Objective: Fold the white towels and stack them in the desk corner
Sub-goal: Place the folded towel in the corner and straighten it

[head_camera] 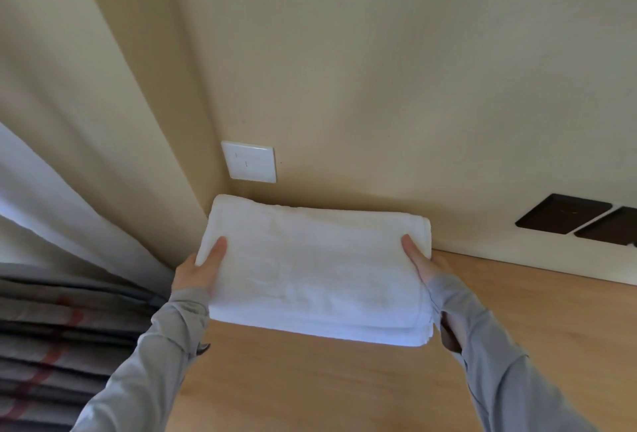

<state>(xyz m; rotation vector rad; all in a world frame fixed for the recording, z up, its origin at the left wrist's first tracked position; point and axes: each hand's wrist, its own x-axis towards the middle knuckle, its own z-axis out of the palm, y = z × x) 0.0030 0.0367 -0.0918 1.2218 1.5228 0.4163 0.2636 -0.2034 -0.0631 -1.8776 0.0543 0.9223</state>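
A folded white towel (315,269), several layers thick, hangs just above the far left corner of the wooden desk (310,383), close to the wall. My left hand (201,271) grips its left edge, thumb on top. My right hand (425,268) grips the right edge the same way, thumb on top and fingers hidden beneath. Both arms wear grey sleeves. Whether the towel's far edge touches the desk is hidden by the towel itself.
A white wall socket (249,161) sits on the beige wall just above the corner. Two dark panels (565,213) are mounted low on the wall at the right. A white curtain (69,197) and a striped grey fabric (51,345) hang beside the desk on the left.
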